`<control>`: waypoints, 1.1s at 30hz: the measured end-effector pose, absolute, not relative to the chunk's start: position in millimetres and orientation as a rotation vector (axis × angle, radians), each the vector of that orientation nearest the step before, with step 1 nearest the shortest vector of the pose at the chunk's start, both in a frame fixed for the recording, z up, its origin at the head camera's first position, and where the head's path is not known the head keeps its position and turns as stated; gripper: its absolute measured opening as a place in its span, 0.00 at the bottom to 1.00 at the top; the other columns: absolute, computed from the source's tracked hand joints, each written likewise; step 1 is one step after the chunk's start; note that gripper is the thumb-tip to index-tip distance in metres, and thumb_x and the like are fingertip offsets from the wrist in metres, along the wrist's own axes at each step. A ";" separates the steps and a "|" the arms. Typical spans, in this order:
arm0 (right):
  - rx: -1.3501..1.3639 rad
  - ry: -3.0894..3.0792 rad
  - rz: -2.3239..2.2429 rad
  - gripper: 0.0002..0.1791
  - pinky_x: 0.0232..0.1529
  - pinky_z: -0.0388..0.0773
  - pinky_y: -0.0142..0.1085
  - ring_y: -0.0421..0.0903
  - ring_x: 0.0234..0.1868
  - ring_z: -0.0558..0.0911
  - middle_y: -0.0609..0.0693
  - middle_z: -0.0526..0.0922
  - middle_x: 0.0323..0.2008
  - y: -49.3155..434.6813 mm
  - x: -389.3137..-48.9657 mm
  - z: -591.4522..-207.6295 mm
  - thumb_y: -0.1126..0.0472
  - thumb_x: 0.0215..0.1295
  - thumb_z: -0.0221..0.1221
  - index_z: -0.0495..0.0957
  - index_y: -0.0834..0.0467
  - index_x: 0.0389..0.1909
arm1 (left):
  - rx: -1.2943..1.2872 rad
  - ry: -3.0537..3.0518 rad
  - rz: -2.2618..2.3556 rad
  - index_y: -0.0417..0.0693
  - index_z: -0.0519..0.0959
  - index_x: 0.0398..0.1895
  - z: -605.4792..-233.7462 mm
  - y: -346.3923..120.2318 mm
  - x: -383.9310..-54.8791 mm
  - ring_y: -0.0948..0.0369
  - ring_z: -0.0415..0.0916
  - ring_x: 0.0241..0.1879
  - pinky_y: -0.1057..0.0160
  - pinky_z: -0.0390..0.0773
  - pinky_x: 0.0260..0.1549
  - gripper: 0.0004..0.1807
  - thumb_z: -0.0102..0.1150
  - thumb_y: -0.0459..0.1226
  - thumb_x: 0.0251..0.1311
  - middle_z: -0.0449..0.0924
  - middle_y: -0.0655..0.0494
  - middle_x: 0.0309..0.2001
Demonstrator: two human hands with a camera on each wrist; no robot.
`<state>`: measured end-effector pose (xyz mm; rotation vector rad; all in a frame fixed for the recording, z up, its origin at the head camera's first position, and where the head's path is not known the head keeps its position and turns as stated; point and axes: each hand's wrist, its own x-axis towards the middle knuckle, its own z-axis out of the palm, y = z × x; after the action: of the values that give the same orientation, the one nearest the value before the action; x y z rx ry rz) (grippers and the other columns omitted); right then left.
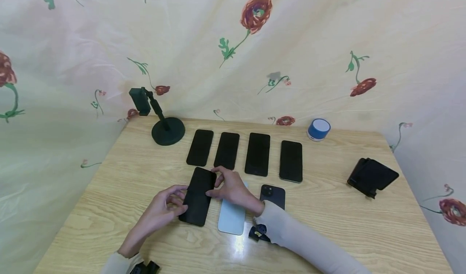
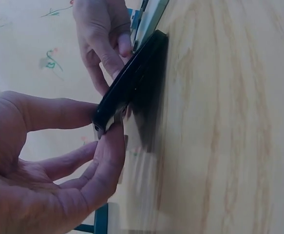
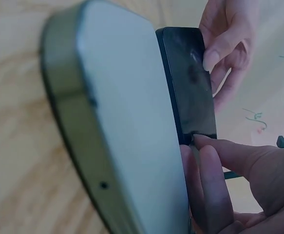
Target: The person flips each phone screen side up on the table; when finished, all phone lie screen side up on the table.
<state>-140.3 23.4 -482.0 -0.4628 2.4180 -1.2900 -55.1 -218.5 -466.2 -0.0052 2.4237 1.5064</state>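
A black smartphone [image 1: 198,199], dark screen up, is held between both hands near the table's middle. My left hand [image 1: 163,207] grips its left edge, thumb on the face and fingers beneath. At its right edge, my right hand [image 1: 233,188] pinches it between thumb and fingers. In the left wrist view the phone [image 2: 132,78] is tilted, its near edge raised off the wood. Under my right wrist lies a pale blue phone [image 1: 231,219], partly hidden by the hand. Beside it, a dark blue phone [image 1: 275,195] shows its camera side, its lower part covered by the sleeve.
Behind the hands runs a row of several black phones [image 1: 257,154], screens up. A black round-based stand [image 1: 168,131] occupies the back left. Toward the back right are a blue cylinder with a white top [image 1: 319,129] and a black folding stand [image 1: 373,177]. Flowered cloth [image 1: 204,43] hangs behind the table.
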 end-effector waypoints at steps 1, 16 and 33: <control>-0.468 2.426 -1.287 0.38 0.39 0.74 0.31 0.38 0.29 0.79 0.52 0.87 0.35 23.4 -140.2 -481.6 0.59 0.55 0.78 0.75 0.60 0.66 | -0.010 2.425 1.505 0.40 0.76 0.67 -467.0 -218.4 -55.7 0.58 0.80 0.41 0.68 0.80 0.36 0.30 0.70 0.30 0.60 0.79 0.43 0.50; -0.458 2.416 -1.298 0.39 0.34 0.72 0.28 0.38 0.28 0.78 0.53 0.87 0.35 22.4 -139.2 -482.8 0.60 0.55 0.77 0.74 0.61 0.68 | -0.143 2.574 1.290 0.40 0.79 0.64 -468.9 -208.3 -58.5 0.60 0.79 0.40 0.68 0.76 0.37 0.28 0.72 0.29 0.57 0.81 0.48 0.48; -0.462 2.389 -1.329 0.40 0.37 0.76 0.32 0.37 0.27 0.81 0.53 0.88 0.36 22.9 -140.3 -480.7 0.61 0.55 0.77 0.74 0.62 0.68 | -0.139 2.575 1.296 0.37 0.78 0.64 -466.6 -205.1 -58.4 0.59 0.77 0.40 0.68 0.74 0.34 0.31 0.74 0.30 0.55 0.80 0.45 0.50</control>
<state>-140.3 22.9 -480.7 -0.4615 2.3890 -1.3291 -58.4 -205.1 -466.6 -0.1389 2.5747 1.2956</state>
